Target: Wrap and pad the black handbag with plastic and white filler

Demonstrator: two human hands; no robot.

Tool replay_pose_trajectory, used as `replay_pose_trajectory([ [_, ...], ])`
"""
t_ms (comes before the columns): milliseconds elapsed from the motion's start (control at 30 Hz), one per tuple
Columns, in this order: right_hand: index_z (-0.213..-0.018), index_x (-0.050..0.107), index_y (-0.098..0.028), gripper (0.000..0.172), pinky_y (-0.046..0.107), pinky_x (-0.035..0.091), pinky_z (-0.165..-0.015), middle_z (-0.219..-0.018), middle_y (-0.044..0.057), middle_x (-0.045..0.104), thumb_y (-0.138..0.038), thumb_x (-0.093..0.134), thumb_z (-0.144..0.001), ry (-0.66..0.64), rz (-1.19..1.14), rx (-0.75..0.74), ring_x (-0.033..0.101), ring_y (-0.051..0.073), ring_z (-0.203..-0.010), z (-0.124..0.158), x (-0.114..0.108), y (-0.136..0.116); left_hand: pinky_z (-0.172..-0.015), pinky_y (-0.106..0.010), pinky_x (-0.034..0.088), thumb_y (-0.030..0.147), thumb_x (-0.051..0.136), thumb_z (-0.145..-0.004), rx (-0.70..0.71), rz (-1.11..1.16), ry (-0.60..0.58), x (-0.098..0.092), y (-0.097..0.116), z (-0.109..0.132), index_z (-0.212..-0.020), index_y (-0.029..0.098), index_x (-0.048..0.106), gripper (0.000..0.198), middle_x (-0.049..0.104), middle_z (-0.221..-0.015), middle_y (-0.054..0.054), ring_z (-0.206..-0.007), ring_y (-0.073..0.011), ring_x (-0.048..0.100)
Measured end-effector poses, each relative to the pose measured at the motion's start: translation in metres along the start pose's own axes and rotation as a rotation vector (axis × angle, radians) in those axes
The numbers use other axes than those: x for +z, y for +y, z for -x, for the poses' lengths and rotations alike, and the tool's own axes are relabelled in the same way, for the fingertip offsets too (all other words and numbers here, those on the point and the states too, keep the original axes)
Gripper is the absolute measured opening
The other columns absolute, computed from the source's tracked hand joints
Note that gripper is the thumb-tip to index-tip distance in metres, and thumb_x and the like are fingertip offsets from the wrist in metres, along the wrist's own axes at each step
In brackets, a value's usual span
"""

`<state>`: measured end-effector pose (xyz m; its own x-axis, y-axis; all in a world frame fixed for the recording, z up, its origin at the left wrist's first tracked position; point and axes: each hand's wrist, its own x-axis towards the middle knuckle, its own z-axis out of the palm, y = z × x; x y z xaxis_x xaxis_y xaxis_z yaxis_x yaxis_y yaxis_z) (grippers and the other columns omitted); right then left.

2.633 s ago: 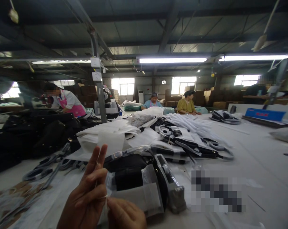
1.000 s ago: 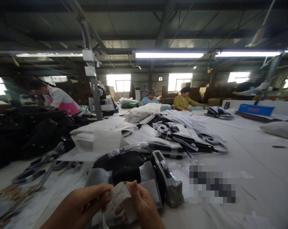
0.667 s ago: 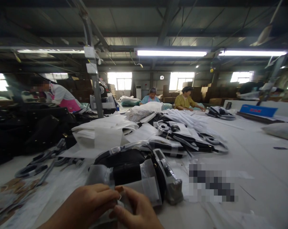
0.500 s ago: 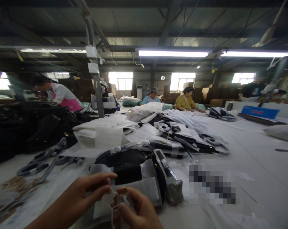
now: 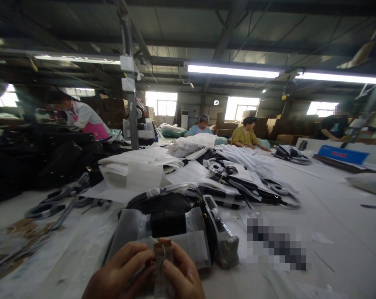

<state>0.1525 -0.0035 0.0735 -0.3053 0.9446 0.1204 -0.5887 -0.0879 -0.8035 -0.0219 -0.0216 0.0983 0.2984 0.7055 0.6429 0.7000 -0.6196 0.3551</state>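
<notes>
Low in the middle of the head view, both hands meet around a small hang tag (image 5: 162, 252) with a brown top edge, a thin pale string and a clear sleeve. My right hand (image 5: 184, 272) pinches it from the right, thumb across its front. My left hand (image 5: 121, 270) is closed, its bent fingertips at the tag's left edge; its thumb is hidden. Just beyond lies a black handbag (image 5: 168, 224) partly wrapped in whitish translucent sheets (image 5: 188, 245). Against the bag's right side stands a plastic-wrapped grey piece (image 5: 228, 251).
Behind the bag are white sheets (image 5: 135, 176) and a pile of wrapped black bags (image 5: 228, 191). Black bags (image 5: 66, 162) heap at the left, near wrapped straps (image 5: 45, 209) and brown tags (image 5: 26, 232). A metal post (image 5: 133, 116) rises beyond. Several people work farther back.
My left hand has moved right and closed in beside the tag; its fingers were stretched out with string between the hands. The tag now stands more upright. The view has shifted slightly.
</notes>
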Motion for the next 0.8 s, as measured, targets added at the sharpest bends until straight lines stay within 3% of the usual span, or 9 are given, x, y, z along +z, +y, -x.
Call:
replay_pose_trajectory([
  [167,-0.119,0.067,-0.018,0.055,0.034,0.051,-0.085,-0.1,0.006,0.074,-0.035,0.081,-0.068,-0.033,0.052,0.008,0.068,0.023,-0.091,0.001,-0.004,0.007,-0.076,-0.011,0.051,0.033,0.053,-0.098,-0.051,0.129,-0.115,-0.005,-0.005,-0.003,-0.098,0.029,0.066,0.014,0.067,-0.093,0.001,-0.083,-0.0107,0.068],
  [367,-0.135,0.054,-0.018,0.078,0.037,0.051,-0.089,-0.108,0.008,0.072,-0.049,0.081,-0.069,-0.033,0.166,-0.08,0.068,0.025,-0.096,0.005,-0.002,0.023,-0.077,-0.011,0.048,0.034,0.061,-0.094,-0.12,0.153,-0.111,-0.023,-0.001,-0.016,-0.091,0.029,0.066,0.008,0.064,-0.092,0.004,-0.083,-0.0098,0.065],
  [467,-0.144,0.042,-0.016,0.096,0.033,0.054,-0.071,-0.089,0.005,0.074,-0.045,0.085,-0.064,-0.043,0.188,-0.01,0.069,0.021,-0.073,0.005,0.002,0.023,-0.076,-0.014,0.048,0.036,0.059,-0.094,-0.162,0.204,-0.146,-0.027,0.006,-0.02,-0.087,0.027,0.065,0.012,0.063,-0.09,0.003,-0.083,-0.0111,0.064],
  [567,-0.144,0.04,-0.014,0.094,0.03,0.052,-0.058,-0.084,0.004,0.074,-0.039,0.086,-0.065,-0.012,0.21,0.073,0.068,0.018,-0.058,0.006,0.004,0.017,-0.075,-0.016,0.048,0.039,0.058,-0.094,-0.242,0.244,-0.092,-0.034,0.01,-0.024,-0.084,0.026,0.064,0.018,0.063,-0.087,0.002,-0.082,-0.0131,0.063],
  [700,-0.14,0.046,-0.014,0.088,0.03,0.053,-0.06,-0.09,0.009,0.076,-0.041,0.086,-0.067,-0.008,0.184,0.092,0.072,0.02,-0.065,0.01,0.001,0.011,-0.068,-0.016,0.05,0.043,0.057,-0.092,-0.293,0.281,-0.042,-0.05,0.006,-0.03,-0.082,0.025,0.063,0.021,0.063,-0.082,0.001,-0.076,-0.0149,0.063],
  [800,-0.138,0.048,-0.014,0.093,0.032,0.054,-0.064,-0.089,0.009,0.076,-0.045,0.09,-0.062,-0.008,0.04,0.185,0.074,0.021,-0.069,0.011,-0.004,0.01,-0.067,-0.019,0.052,0.046,0.055,-0.092,-0.336,0.356,-0.04,-0.053,0.001,-0.029,-0.082,0.025,0.062,0.024,0.063,-0.08,0.0,-0.075,-0.0166,0.062],
])
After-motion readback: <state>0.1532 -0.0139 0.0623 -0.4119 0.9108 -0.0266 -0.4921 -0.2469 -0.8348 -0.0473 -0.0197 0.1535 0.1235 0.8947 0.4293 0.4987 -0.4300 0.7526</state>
